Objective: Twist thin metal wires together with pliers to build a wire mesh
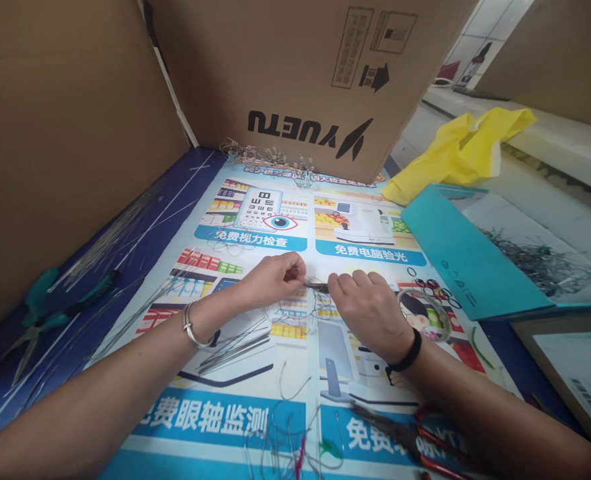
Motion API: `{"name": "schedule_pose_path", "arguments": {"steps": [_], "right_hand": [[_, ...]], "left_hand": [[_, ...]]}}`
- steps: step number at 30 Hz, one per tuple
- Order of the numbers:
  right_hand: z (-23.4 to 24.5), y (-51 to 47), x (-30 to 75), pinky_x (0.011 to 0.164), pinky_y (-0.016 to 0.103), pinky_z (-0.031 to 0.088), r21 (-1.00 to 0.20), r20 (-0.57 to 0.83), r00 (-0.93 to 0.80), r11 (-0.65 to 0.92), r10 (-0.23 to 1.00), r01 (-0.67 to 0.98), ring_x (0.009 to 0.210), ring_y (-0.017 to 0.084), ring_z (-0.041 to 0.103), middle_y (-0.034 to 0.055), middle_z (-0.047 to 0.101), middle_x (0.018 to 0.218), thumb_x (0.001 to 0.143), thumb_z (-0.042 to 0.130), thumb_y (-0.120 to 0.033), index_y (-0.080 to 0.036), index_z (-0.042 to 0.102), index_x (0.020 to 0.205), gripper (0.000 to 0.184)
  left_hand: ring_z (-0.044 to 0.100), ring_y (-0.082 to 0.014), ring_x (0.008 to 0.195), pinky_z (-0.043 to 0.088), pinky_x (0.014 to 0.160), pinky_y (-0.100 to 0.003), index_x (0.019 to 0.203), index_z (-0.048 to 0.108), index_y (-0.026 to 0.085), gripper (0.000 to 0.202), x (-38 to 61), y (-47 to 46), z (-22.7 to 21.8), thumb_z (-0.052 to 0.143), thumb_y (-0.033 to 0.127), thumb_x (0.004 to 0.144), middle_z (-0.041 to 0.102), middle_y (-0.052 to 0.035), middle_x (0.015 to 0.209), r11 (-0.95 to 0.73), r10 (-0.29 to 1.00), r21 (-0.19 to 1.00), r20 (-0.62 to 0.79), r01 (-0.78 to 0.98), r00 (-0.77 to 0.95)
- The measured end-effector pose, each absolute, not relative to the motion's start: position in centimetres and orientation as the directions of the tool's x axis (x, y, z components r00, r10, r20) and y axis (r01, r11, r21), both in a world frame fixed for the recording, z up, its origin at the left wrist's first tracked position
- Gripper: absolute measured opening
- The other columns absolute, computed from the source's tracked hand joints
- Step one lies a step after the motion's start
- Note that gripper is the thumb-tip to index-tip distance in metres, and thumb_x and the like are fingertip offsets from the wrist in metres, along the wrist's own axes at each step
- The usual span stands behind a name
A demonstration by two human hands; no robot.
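My left hand (275, 277) and my right hand (368, 307) meet over a printed poster (255, 220) on the table. Both are closed, fingers pinched toward each other. Between them a short dark thin rod (317, 286) shows, held from both sides, with thin looped wire (295, 310) trailing beneath. My left wrist wears a silver bangle, my right a black band. A bundle of straight wires (235, 347) lies just below my left hand.
A big cardboard box (300, 73) stands behind, cardboard walls to the left. Teal-handled pliers (50, 310) lie at left, red-handled pliers (410, 437) near right. A teal tray (455, 260) holding wire scraps, a tape ring (425, 313), a yellow bag (460, 150).
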State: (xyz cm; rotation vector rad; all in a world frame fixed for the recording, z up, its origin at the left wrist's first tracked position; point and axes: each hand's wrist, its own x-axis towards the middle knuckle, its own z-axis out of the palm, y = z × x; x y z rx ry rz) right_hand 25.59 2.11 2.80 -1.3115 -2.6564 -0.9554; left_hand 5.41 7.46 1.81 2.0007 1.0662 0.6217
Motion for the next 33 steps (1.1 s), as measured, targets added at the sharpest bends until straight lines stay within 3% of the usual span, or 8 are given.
{"name": "schedule_pose_path", "arguments": {"steps": [7, 14, 33], "right_hand": [[1.8, 3.3, 26.0, 0.06, 0.031, 0.019, 0.319, 0.24, -0.581, 0.502, 0.777, 0.804, 0.062, 0.016, 0.043, 0.0025, 0.055, 0.063, 0.084, 0.049, -0.015, -0.018, 0.057, 0.072, 0.015], [1.8, 3.9, 26.1, 0.059, 0.03, 0.019, 0.196, 0.196, -0.507, 0.473, 0.839, 0.859, 0.063, 0.015, 0.048, 0.0014, 0.061, 0.065, 0.086, 0.05, -0.026, -0.019, 0.061, 0.074, 0.018], [2.5, 3.9, 25.6, 0.058, 0.029, 0.02, 0.145, 0.1, -0.462, 0.447, 0.881, 0.883, 0.065, 0.014, 0.051, 0.0018, 0.063, 0.069, 0.089, 0.045, -0.028, -0.019, 0.062, 0.075, 0.024]], "left_hand": [[0.057, -0.0101, 0.068, 0.042, 0.062, -0.022, 0.08, 0.054, 0.018, 0.005, 5.3, 7.5, 1.9, 0.053, 0.016, 0.076, 0.062, 0.0009, 0.077, -0.357, 0.837, 0.803, 0.048, 0.477, 0.545], [0.055, -0.0102, 0.068, 0.041, 0.062, -0.023, 0.083, 0.055, 0.019, 0.007, 5.2, 7.7, 1.8, 0.051, 0.018, 0.078, 0.062, 0.0006, 0.077, -0.379, 0.82, 0.796, 0.051, 0.472, 0.571], [0.052, -0.0099, 0.068, 0.04, 0.062, -0.024, 0.084, 0.053, 0.019, 0.009, 4.9, 8.0, 1.5, 0.051, 0.015, 0.076, 0.058, 0.0008, 0.077, -0.366, 0.782, 0.833, 0.033, 0.416, 0.622]]}}
